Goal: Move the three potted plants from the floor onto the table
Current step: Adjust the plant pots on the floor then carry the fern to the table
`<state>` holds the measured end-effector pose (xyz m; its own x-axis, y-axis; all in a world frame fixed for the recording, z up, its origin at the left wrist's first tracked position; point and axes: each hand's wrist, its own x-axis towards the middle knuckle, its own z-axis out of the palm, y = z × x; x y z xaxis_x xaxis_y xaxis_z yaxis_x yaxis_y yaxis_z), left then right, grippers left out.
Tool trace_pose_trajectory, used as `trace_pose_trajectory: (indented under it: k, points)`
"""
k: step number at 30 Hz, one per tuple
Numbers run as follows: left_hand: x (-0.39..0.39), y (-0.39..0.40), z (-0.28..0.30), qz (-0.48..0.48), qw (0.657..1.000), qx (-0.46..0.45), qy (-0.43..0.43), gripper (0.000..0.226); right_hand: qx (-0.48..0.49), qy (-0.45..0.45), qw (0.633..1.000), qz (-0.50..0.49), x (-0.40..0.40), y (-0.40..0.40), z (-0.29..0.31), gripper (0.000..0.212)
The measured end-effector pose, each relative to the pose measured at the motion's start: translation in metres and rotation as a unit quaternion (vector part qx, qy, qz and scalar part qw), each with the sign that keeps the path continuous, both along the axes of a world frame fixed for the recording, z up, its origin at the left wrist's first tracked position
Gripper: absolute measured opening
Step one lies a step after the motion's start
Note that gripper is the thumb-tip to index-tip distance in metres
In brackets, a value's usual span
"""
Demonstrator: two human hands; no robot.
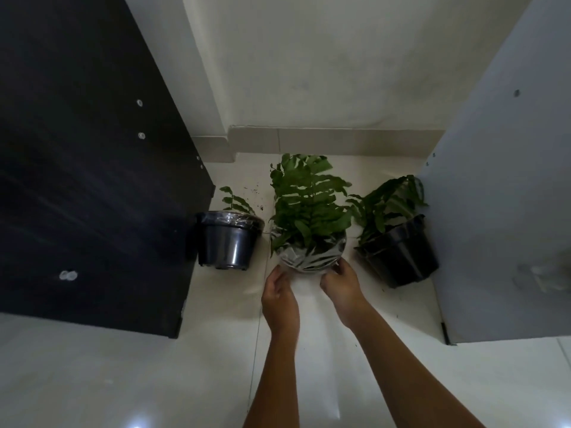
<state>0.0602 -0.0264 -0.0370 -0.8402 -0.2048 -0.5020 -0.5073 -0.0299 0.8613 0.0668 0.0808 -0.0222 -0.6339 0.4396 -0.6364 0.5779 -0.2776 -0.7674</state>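
Observation:
Three potted ferns stand in a row on the white tiled floor by the wall. The left pot (227, 240) is black with a small sprig. The middle pot (307, 257) carries the bushiest fern and has shiny plastic wrap over its top. The right pot (400, 254) is black and leans against the white panel. My left hand (279, 296) is at the middle pot's near left side, fingers curled. My right hand (341, 284) touches its near right rim. Both hands look to be just closing around it; a firm grip is unclear.
A dark wooden cabinet side (92, 168) stands at the left, close to the left pot. A white panel (506, 196) stands at the right against the right pot. The wall skirting (324, 140) runs behind the plants. Soil crumbs (256, 193) lie on the floor.

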Motion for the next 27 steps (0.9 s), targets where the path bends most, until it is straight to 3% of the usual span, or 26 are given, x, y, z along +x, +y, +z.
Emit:
trace_pose_trajectory:
  k: [4,9,13,18,23,27]
  points:
    - [0.025,-0.021,-0.012,0.001,0.995,-0.098,0.007,0.027,-0.004,-0.071,0.994,-0.085,0.016,-0.023,0.001,0.032]
    - [0.016,-0.062,-0.005,0.159,0.980,-0.122,0.000,0.025,0.120,-0.067,0.982,0.125,0.022,-0.062,0.011,0.018]
    - [-0.012,-0.086,0.014,0.230,0.963,-0.122,0.064,0.028,0.089,-0.026,0.981,0.170,-0.007,-0.089,0.029,0.041]
    - [-0.053,-0.096,0.026,0.205,0.972,-0.099,0.062,0.037,0.014,0.009,0.984,0.177,-0.045,-0.111,0.031,0.079]
    - [-0.079,-0.095,0.022,0.185,0.982,-0.029,0.021,0.056,-0.015,0.030,0.989,0.144,-0.069,-0.125,0.020,0.078]
    - [-0.096,-0.106,0.017,0.141,0.989,-0.020,0.028,0.055,0.004,0.039,0.991,0.125,-0.084,-0.124,0.013,0.071]
